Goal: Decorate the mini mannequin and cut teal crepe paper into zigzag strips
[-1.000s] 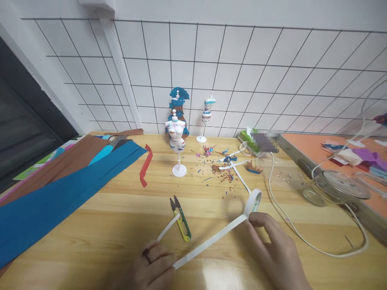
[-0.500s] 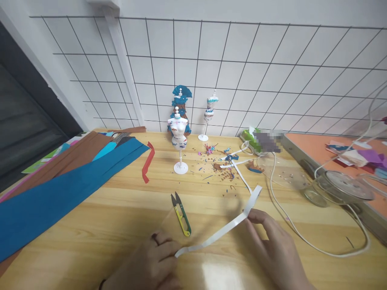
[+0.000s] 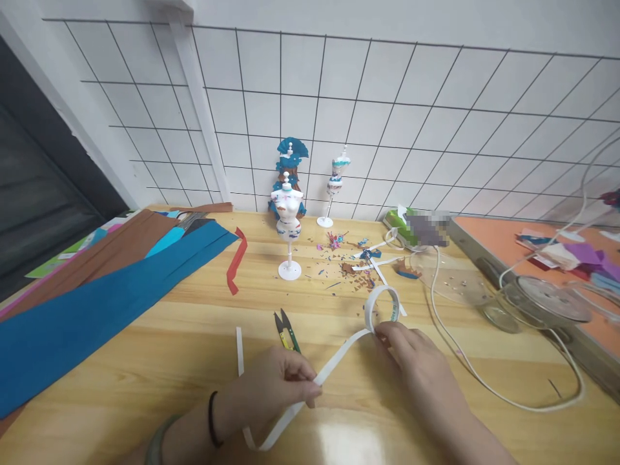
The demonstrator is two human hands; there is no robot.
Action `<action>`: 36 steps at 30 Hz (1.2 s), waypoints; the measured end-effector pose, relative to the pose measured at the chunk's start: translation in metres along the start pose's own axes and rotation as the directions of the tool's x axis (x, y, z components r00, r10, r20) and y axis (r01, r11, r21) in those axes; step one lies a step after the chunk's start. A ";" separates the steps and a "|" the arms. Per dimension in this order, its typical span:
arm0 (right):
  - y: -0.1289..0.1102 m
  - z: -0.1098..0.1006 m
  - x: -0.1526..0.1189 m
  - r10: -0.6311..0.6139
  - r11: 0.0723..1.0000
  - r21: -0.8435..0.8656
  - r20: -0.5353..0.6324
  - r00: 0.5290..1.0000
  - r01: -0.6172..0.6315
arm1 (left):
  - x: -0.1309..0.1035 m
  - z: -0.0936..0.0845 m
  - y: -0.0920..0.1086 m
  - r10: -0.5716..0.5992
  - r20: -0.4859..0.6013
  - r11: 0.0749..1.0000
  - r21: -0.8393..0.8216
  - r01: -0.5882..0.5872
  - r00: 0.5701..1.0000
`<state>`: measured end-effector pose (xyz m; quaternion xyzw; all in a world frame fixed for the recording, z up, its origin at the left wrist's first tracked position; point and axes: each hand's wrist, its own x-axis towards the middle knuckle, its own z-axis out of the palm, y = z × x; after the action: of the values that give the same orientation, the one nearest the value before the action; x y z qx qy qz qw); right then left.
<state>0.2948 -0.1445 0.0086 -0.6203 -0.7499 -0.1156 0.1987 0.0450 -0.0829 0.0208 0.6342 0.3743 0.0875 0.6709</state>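
Note:
Between thumb and fingers, my left hand (image 3: 278, 381) pinches a narrow white strip of tape (image 3: 339, 357), whose loose end loops down and up behind the wrist. My right hand (image 3: 411, 358) grips the white tape roll (image 3: 372, 309), standing on edge, from which the strip runs. Yellow-green thread snips (image 3: 287, 328) lie just beyond my left hand, their handles partly hidden by it. A white mannequin (image 3: 289, 223) with coloured specks stands upright farther back. Behind it is a mannequin in blue and brown paper (image 3: 292, 147); another small one (image 3: 334, 184) stands to its right.
Blue crepe paper (image 3: 116, 297) and brown sheets (image 3: 97, 258) cover the left side. A red strip (image 3: 236, 261) lies near them. Paper scraps (image 3: 358, 274) are scattered right of the mannequin. A white cable (image 3: 438, 310) loops at right, beside a clear jar (image 3: 545, 300).
My left hand has moved right and now pinches the tape partway along. The tape roll has come into clear view at my right hand, and a longer strip hangs loose.

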 end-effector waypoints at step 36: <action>-0.015 0.040 0.059 0.006 0.995 0.101 0.206 0.979 -0.027 | 0.010 -0.050 -0.016 0.254 -0.476 0.960 0.229 -0.160 0.842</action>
<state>0.2649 -0.0786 -0.0001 -0.6241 -0.7662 -0.0106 0.1529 0.0160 -0.0405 0.0062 0.6844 0.4709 0.2869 0.4771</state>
